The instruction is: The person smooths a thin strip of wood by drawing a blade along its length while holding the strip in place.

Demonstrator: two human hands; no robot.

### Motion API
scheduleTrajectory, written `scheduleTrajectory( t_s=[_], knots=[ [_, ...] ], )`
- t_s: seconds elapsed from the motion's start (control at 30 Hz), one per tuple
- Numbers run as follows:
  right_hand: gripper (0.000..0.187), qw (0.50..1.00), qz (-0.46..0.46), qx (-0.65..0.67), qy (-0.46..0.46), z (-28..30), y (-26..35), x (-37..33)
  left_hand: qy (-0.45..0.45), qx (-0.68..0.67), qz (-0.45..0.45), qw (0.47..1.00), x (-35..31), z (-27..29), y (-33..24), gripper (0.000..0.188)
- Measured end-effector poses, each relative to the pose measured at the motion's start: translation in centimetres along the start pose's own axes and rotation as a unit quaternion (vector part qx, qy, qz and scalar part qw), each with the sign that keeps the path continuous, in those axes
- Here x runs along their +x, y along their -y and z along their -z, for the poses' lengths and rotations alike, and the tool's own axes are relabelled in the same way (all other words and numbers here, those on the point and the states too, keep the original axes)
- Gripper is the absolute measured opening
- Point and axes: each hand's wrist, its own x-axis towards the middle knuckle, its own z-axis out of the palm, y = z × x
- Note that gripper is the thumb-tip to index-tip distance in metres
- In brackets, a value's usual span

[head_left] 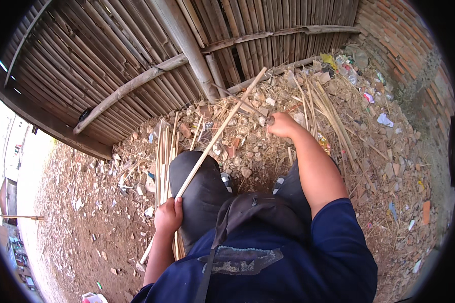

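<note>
My left hand (168, 216) is closed around a long pale bamboo strip (221, 131), which slants up and away across my left knee. In my right hand (283, 125) is the handle of a long, thin-bladed knife (247, 105). Its dark blade points left and crosses the strip near the far end; whether the two touch I cannot tell. Beside my left leg lies a bundle of split bamboo strips (163, 161). More thin strips (331, 111) lie on the ground beyond my right forearm.
A wall of bamboo slats (121, 55) with round poles (187, 45) stands close in front. To the right rises a brick wall (404, 30). Stones, dry straw and scraps of litter cover the ground (101, 222). A white container (93, 298) shows at the lower left.
</note>
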Motion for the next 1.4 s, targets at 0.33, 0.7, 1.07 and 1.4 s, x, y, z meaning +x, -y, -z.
scheduleTrajectory(
  t_s=[0.33,0.7,1.07,1.4],
  knots=[
    [0.028,0.980,0.095,-0.146,0.095,-1.3,5.6,-4.0,0.019,-0.018,0.014,1.000,-0.1,-0.2,0.0,0.046],
    [0.035,0.999,0.029,-0.012,-0.021,-0.4,0.4,-0.4,0.023,-0.031,0.011,0.999,0.3,-0.2,0.9,0.044],
    [0.034,0.988,0.051,-0.063,-0.131,2.2,1.6,-3.7,0.087,-0.114,0.095,0.985,-0.5,2.8,0.1,0.050],
    [0.040,0.983,0.148,-0.093,-0.057,0.1,2.6,-3.5,0.095,-0.098,0.060,0.989,-0.6,2.1,-0.6,0.047]
  ],
)
